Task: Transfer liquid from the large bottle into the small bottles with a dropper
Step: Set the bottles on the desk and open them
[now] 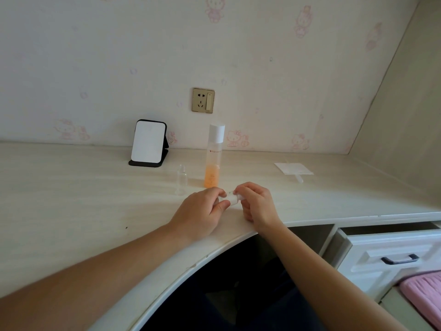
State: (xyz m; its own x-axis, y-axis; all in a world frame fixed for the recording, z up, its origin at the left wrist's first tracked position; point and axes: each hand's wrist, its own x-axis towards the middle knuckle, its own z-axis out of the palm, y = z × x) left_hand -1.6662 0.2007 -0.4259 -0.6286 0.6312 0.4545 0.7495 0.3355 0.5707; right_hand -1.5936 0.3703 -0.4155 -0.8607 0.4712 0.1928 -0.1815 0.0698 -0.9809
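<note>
Item one, small white-capped clear bottle (232, 199): you hold it just above the pale wood-grain tabletop (95, 187) near its front edge, left hand (205, 207) and right hand (259, 204) each with fingers curled, pinching one end; likely light and smooth, so grip body and cap by their sides. Item two, tall clear large bottle (213, 168) with white cap, orange liquid low inside: upright just behind your hands, narrow and tippable, best taken around the barrel. Item three, second small clear bottle (181, 179) left of it; thin clear dropper (298, 178) well apart rightward, on a white paper square (293, 168).
</note>
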